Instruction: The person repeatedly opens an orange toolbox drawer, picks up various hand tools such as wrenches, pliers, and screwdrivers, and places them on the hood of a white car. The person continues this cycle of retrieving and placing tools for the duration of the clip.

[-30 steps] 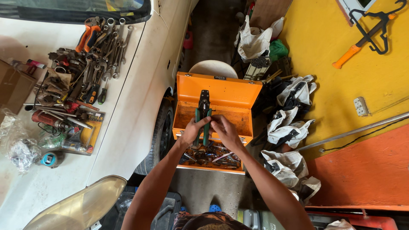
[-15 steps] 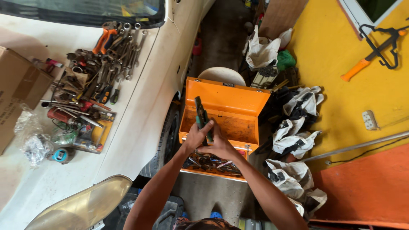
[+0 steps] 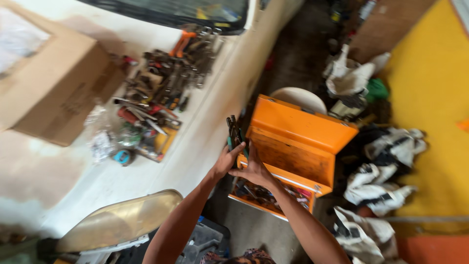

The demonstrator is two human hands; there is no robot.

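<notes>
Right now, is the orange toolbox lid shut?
No, the toolbox lid stands open, with tools visible in the tray below, while both hands hold pliers beside it.

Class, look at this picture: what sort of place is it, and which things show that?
Probably a car repair workshop: a white car's hood strewn with hand tools, and an open orange toolbox beside it.
</notes>
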